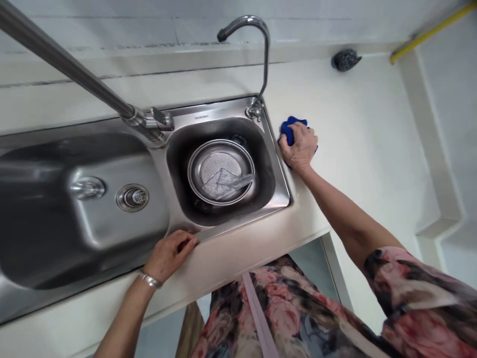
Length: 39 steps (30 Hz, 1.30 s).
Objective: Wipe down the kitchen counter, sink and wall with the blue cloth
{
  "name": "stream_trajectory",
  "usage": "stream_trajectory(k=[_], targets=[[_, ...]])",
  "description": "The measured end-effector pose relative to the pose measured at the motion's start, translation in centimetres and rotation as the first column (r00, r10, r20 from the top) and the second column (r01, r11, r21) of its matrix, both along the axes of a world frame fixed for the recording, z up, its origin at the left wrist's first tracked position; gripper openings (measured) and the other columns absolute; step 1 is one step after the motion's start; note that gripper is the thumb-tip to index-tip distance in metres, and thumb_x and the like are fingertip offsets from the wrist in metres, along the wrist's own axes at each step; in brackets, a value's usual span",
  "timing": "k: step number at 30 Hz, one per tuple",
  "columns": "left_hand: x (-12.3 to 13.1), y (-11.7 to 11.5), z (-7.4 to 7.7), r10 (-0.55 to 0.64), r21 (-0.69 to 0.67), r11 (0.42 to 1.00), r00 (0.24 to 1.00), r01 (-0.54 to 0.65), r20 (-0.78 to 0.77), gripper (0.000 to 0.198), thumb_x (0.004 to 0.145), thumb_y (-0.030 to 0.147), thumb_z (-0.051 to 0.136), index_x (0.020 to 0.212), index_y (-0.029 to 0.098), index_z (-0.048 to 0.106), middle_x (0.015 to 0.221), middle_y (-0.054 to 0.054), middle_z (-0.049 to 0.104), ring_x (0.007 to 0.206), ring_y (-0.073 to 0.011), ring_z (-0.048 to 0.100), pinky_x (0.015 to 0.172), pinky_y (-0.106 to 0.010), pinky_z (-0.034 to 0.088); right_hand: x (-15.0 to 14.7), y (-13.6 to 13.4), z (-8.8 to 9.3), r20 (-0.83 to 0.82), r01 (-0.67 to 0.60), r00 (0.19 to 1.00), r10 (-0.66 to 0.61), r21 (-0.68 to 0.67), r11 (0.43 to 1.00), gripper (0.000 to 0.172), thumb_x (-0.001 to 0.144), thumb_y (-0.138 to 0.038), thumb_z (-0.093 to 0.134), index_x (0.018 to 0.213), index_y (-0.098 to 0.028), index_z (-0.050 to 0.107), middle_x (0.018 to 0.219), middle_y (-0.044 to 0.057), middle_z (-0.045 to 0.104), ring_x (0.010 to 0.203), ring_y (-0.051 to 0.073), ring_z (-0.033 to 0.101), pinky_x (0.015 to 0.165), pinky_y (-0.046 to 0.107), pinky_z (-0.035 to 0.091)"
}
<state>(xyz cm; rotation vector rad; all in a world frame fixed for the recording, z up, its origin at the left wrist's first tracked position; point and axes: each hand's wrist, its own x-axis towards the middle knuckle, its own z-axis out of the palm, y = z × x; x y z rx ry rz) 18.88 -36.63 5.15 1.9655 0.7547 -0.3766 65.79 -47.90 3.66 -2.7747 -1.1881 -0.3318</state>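
Observation:
My right hand [302, 146] grips a bunched blue cloth [289, 130], pressing it on the pale countertop just right of the sink. Down at the sink's front edge rests my left hand [173, 254], its fingers curled in and nothing visible in them; a silver bracelet is on that wrist. Between the hands, the smaller sink basin [266, 186] holds a round metal steamer pot [192, 174] with a perforated inner tray. A crumpled silvery-grey cloth [223, 183] lies in the pot and reaches over its right rim.
A thin curved tap [266, 54] rises at the basin's back right corner. The thick main faucet [93, 82] slants across the upper left. The larger basin [112, 223] with its drain lies left. A dark scouring ball [346, 59] sits far back, near a yellow pipe [432, 34].

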Motion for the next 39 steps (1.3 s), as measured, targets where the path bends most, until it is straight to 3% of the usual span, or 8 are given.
stream_trajectory(k=[4, 9, 15, 25, 29, 33, 36, 39], targets=[[-0.2, -1.8, -0.4, 0.0, 0.256, 0.967, 1.0, -0.004, 0.015, 0.045, 0.098, 0.056, 0.041, 0.09, 0.024, 0.073, 0.095, -0.005, 0.077, 0.089, -0.023, 0.072, 0.081, -0.036, 0.052, -0.1, 0.2, 0.2, -0.018, -0.003, 1.0, 0.003, 0.021, 1.0, 0.042, 0.098, -0.041, 0.047, 0.133, -0.024, 0.063, 0.14, 0.015, 0.063, 0.117, 0.039, 0.055, 0.092, 0.054, 0.044], [-0.1, -4.2, -1.9, 0.009, 0.61, 0.792, 1.0, -0.002, -0.009, 0.044, 0.103, 0.05, 0.04, 0.087, 0.022, 0.07, 0.088, -0.008, 0.075, 0.086, -0.0247, 0.071, 0.065, -0.035, 0.044, -0.3, 0.4, 0.3, -0.02, -0.023, 0.999, 0.025, 0.071, 0.997, 0.041, 0.097, -0.039, 0.05, 0.132, -0.024, 0.063, 0.138, 0.015, 0.065, 0.111, 0.037, 0.055, 0.09, 0.053, 0.043], [0.8, -5.0, -2.4, 0.166, 0.662, 0.734, 0.985, -0.151, 0.041, 0.043, 0.103, 0.044, 0.042, 0.075, 0.022, 0.065, 0.075, -0.008, 0.071, 0.078, -0.0232, 0.067, 0.066, -0.033, 0.042, -0.3, 0.5, 0.1, 0.02, -0.057, 0.998, 0.055, 0.086, 0.995, 0.039, 0.098, -0.039, 0.049, 0.13, -0.025, 0.065, 0.137, 0.013, 0.066, 0.108, 0.036, 0.056, 0.085, 0.049, 0.041], [3.2, -5.9, 0.0, 0.363, 0.699, 0.68, 0.93, -0.219, -0.062, 0.048, 0.102, 0.048, 0.037, 0.067, 0.022, 0.057, 0.077, -0.012, 0.069, 0.08, -0.0248, 0.063, 0.06, -0.033, 0.031, -0.4, 0.3, 0.8, -0.136, -0.091, 0.984, 0.112, 0.154, 0.984, 0.038, 0.1, -0.039, 0.049, 0.132, -0.026, 0.064, 0.141, 0.012, 0.065, 0.112, 0.037, 0.054, 0.088, 0.05, 0.038], [8.8, -8.6, 0.9, 0.22, 0.582, 0.774, 0.968, -0.249, 0.122, 0.044, 0.102, 0.044, 0.041, 0.071, 0.023, 0.063, 0.071, -0.009, 0.069, 0.076, -0.0227, 0.063, 0.072, -0.035, 0.047, -0.4, 0.2, 0.8, -0.134, -0.104, 0.983, 0.123, 0.144, 0.984, 0.036, 0.101, -0.039, 0.048, 0.131, -0.026, 0.064, 0.141, 0.012, 0.064, 0.111, 0.036, 0.054, 0.088, 0.049, 0.038], [18.4, -13.0, -0.5, -0.019, 0.365, 0.926, 0.95, -0.1, 0.31, 0.042, 0.103, 0.042, 0.042, 0.127, 0.019, 0.069, 0.125, -0.013, 0.076, 0.118, -0.0243, 0.069, 0.106, -0.041, 0.054, -0.4, 0.2, 0.7, -0.151, -0.1, 0.981, 0.119, 0.128, 0.987, 0.036, 0.102, -0.039, 0.049, 0.131, -0.024, 0.064, 0.143, 0.013, 0.063, 0.111, 0.036, 0.053, 0.089, 0.048, 0.037], [24.0, -15.9, -2.2, -0.091, 0.344, 0.939, 0.953, -0.015, 0.29, 0.066, 0.1, 0.049, 0.049, 0.151, 0.007, 0.048, 0.16, -0.025, 0.049, 0.145, -0.0348, 0.052, 0.119, -0.053, 0.048, -0.3, 0.3, 0.6, -0.145, -0.106, 0.982, 0.122, 0.114, 0.988, 0.036, 0.102, -0.038, 0.049, 0.131, -0.022, 0.064, 0.143, 0.013, 0.062, 0.111, 0.034, 0.052, 0.09, 0.047, 0.036], [25.9, -17.8, -3.1, -0.073, 0.395, 0.918, 0.966, -0.032, 0.249, 0.075, 0.099, 0.054, 0.049, 0.155, 0.004, 0.042, 0.168, -0.028, 0.034, 0.151, -0.0406, 0.044, 0.121, -0.057, 0.046, -0.2, 0.3, 0.4, -0.125, -0.106, 0.985, 0.121, 0.125, 0.987, 0.037, 0.101, -0.037, 0.051, 0.131, -0.02, 0.065, 0.142, 0.014, 0.063, 0.11, 0.033, 0.051, 0.089, 0.045, 0.035]])
